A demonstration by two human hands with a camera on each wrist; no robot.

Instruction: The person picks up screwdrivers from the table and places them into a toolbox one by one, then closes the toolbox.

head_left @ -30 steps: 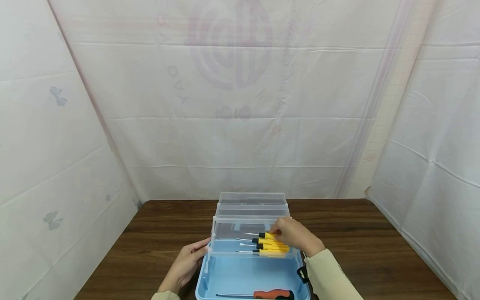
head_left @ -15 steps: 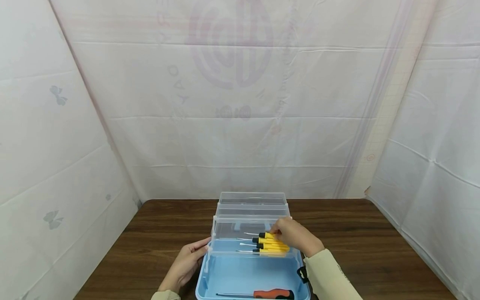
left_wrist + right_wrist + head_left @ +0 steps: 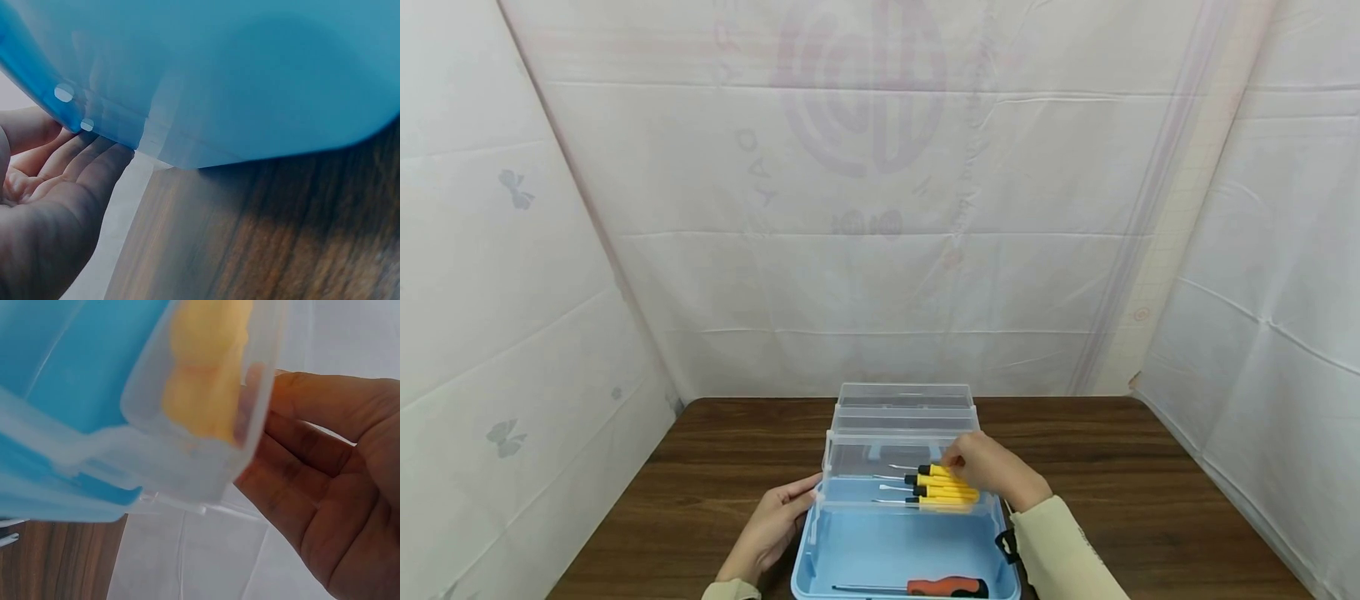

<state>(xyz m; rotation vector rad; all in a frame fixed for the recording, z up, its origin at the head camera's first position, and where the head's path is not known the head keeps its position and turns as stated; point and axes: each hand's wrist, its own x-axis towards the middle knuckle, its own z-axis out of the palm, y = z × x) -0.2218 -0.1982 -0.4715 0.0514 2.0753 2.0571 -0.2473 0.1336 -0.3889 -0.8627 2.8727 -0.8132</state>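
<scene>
Touching the blue box (image 3: pixel 887 542) with a loose left hand (image 3: pixel 772 527); pinching the farthest yellow screwdriver (image 3: pixel 936 471) with the right hand (image 3: pixel 994 470).

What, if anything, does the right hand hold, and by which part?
The right hand appears to pinch the farthest yellow screwdriver by its handle; the contact is partly hidden.

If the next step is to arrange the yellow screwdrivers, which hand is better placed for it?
Probably the right hand: its fingers are at the farthest yellow screwdriver, by its handle. The left hand touches the opposite side of the blue box, on the side of the metal tips.
</scene>
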